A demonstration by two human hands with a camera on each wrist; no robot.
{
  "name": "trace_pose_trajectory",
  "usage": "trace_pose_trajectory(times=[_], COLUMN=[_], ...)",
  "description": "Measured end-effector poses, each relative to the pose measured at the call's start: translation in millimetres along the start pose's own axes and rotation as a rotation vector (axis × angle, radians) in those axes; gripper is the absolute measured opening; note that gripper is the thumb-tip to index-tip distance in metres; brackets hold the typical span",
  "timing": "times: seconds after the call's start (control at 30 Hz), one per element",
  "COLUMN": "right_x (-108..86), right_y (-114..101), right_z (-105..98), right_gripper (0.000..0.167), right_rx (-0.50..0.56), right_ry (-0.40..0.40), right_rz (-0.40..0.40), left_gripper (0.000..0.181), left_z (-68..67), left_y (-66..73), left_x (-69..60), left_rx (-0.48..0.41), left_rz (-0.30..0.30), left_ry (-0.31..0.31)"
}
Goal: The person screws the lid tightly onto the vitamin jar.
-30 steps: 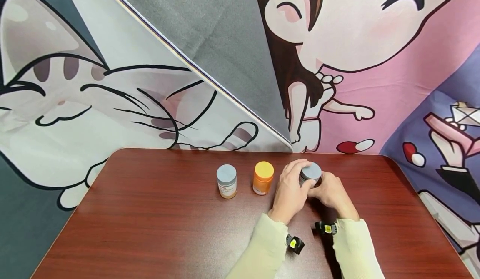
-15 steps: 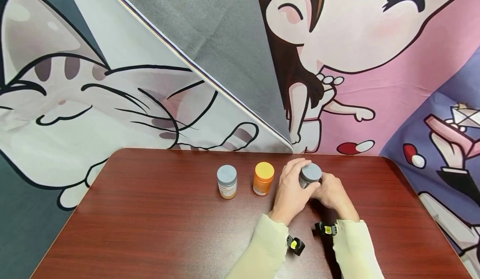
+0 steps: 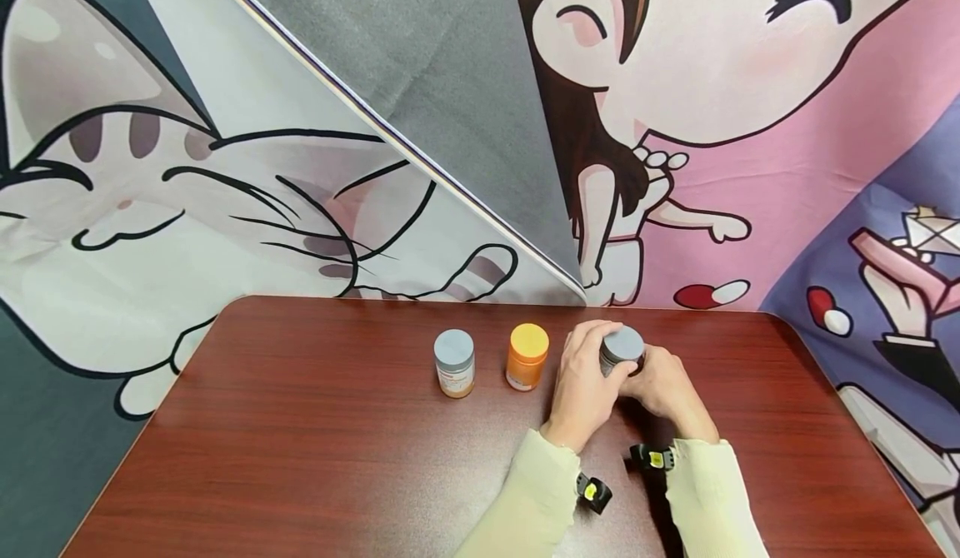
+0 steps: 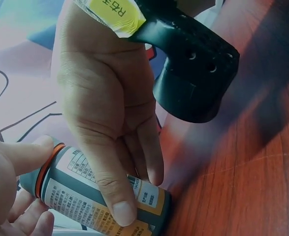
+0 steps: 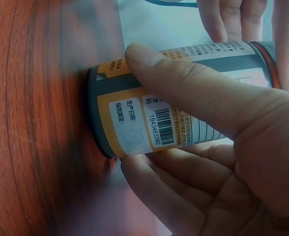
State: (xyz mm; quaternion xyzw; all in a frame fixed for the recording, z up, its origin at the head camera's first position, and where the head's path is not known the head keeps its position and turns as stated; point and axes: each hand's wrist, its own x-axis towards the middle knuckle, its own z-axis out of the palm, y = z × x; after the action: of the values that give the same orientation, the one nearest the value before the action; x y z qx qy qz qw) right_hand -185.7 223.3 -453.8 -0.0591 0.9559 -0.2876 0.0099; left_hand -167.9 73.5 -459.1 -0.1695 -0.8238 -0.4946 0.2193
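Observation:
My left hand (image 3: 581,387) grips the grey lid (image 3: 623,343) of a pill bottle at the right of the table. Below it, my right hand (image 3: 663,383) holds the bottle's body, thumb and fingers on opposite sides. In the right wrist view this bottle (image 5: 164,125) shows a dark grey body with a white and orange label and a barcode. An orange-red ring (image 4: 50,162) shows at the lid's lower edge in the left wrist view. The bottle's base appears close to the tabletop; whether it touches, I cannot tell.
An orange bottle with a yellow lid (image 3: 527,356) stands left of my hands. Farther left is a bottle with a grey-blue lid and white label (image 3: 454,364). The brown wooden table (image 3: 322,441) ends at a cartoon-printed backdrop (image 3: 675,125).
My left thumb shifts down past the lid and then back up, with the left hand still on the lid. My right hand stays nearly still. The two standing bottles have not moved.

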Motion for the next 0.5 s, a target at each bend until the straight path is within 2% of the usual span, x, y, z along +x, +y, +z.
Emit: trace_pose_trajectory(times=[0.3, 0.5], right_x=[0.1, 0.7], right_y=[0.1, 0.4], right_z=[0.5, 1.1], right_gripper=[0.047, 0.045], right_rx=[-0.002, -0.005], right_ry=[-0.007, -0.004], right_rz=[0.008, 0.008], left_gripper=[0.044, 0.046], left_z=[-3.0, -3.6], left_y=[0.3, 1.0], left_x=[1.4, 1.1], left_rx=[0.016, -0.005], left_rz=[0.006, -0.006], left_ry=[-0.033, -0.044])
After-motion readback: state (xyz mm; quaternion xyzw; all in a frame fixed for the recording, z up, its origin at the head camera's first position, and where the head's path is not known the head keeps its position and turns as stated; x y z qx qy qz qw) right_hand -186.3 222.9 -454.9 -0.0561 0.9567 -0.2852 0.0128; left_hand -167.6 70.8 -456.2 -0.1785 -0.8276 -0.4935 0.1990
